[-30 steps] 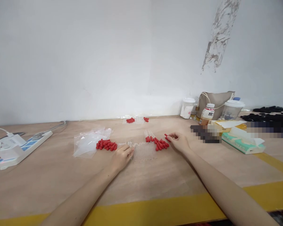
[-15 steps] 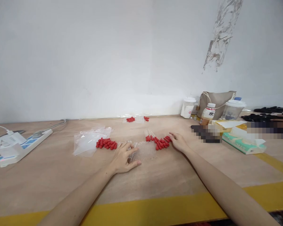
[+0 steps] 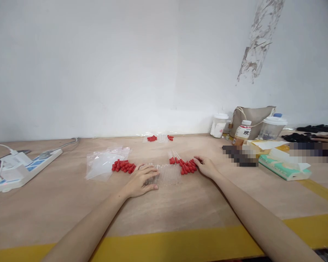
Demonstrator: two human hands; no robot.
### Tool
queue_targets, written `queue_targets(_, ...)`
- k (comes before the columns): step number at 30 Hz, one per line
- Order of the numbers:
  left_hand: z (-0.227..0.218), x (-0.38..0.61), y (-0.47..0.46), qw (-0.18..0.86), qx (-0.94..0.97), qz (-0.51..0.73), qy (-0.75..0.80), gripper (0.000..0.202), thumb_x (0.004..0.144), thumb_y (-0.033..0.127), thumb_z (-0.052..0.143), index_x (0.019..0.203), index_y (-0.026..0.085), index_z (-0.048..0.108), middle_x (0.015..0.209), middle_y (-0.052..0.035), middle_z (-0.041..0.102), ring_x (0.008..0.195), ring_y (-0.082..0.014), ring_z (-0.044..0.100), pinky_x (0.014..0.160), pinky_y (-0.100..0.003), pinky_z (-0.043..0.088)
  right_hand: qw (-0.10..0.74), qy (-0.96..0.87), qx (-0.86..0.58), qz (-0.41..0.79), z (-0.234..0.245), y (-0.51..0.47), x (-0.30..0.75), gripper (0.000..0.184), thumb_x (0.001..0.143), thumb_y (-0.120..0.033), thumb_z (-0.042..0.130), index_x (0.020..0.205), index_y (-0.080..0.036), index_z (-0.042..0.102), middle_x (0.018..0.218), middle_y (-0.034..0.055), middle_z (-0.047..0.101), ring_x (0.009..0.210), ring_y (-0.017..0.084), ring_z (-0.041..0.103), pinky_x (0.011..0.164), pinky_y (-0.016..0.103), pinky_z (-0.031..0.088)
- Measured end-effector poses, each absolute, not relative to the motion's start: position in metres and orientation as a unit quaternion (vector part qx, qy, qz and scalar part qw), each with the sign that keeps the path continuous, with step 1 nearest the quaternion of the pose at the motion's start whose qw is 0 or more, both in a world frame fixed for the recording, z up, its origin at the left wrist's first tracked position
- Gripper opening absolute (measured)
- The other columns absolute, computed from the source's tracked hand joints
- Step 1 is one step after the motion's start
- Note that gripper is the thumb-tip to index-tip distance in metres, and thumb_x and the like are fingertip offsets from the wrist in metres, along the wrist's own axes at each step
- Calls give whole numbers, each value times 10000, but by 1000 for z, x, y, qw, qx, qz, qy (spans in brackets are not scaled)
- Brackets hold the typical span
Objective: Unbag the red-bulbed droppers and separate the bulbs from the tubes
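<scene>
My left hand (image 3: 142,180) rests flat with fingers spread over the left part of a row of thin clear tubes (image 3: 171,175). Beyond its fingertips, more of the row lies side by side on the table. Left of it is a pile of red bulb-shaped tips (image 3: 123,166). A second red pile (image 3: 188,166) lies at the row's right end. The fingers of my right hand (image 3: 206,167) touch that pile's right edge, bent and slightly apart; its thumb is partly hidden. Several pale thin sticks with red ends (image 3: 174,157) lie just behind this pile.
Clear plastic bags (image 3: 101,167) lie left of the piles, and a small bag with red pieces (image 3: 161,138) lies by the wall. A power strip (image 3: 35,169) is far left. Cups, a bottle (image 3: 242,134) and a tissue pack (image 3: 284,166) stand right, near another person's hand (image 3: 326,140).
My right hand has shifted slightly left, and the red pieces at its fingertips now sit closer to their pile. My left hand has slid a little left over the tubes.
</scene>
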State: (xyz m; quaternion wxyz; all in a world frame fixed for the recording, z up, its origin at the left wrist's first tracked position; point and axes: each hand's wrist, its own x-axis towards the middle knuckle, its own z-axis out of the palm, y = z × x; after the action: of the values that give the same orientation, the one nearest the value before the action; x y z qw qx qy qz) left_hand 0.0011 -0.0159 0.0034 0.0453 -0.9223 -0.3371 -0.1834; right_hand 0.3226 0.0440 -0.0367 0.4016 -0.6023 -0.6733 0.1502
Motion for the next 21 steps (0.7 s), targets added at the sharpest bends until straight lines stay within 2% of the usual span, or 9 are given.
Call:
queue_targets(5,3,3,-16,45,-920,-208,-330,409,749,514,516,1067,260,558,1155,-55,558,1140,-219,438,977,-428,257,419,-658,-614,121,-32,40,321,320,774,-314,477,990,-118,608,1008,125,626,844,182,599,760,300,451)
queue_targets(8,1,3,-16,38,-920,-210,-329,475,735,523,527,1123,249,520,1193,-64,533,1166,-230,414,998,-447,234,406,-661,-622,107,-21,39,314,255,741,-344,507,881,-181,646,903,72,657,787,175,600,748,310,431)
queue_targets(12,0,3,-17,24,-919,-205,-336,483,762,487,512,1176,240,478,1197,-74,530,1170,-231,414,1016,-477,202,319,-659,-675,89,-1,45,295,206,682,-417,546,642,-242,647,708,11,660,750,190,587,789,378,374)
queue_targets(17,-1,0,-19,16,-917,-207,-341,410,805,374,488,1187,227,466,1170,-73,550,1167,-218,422,1022,-490,203,226,-633,-735,95,15,59,271,264,616,-476,584,550,-227,638,630,56,647,796,265,582,807,458,324)
queue_targets(21,-2,-2,-20,25,-917,-226,-329,410,809,319,483,1203,211,449,1180,-84,542,1170,-213,420,1027,-480,217,170,-638,-737,146,16,68,261,373,586,-543,585,437,-202,596,423,76,563,605,261,594,711,451,369)
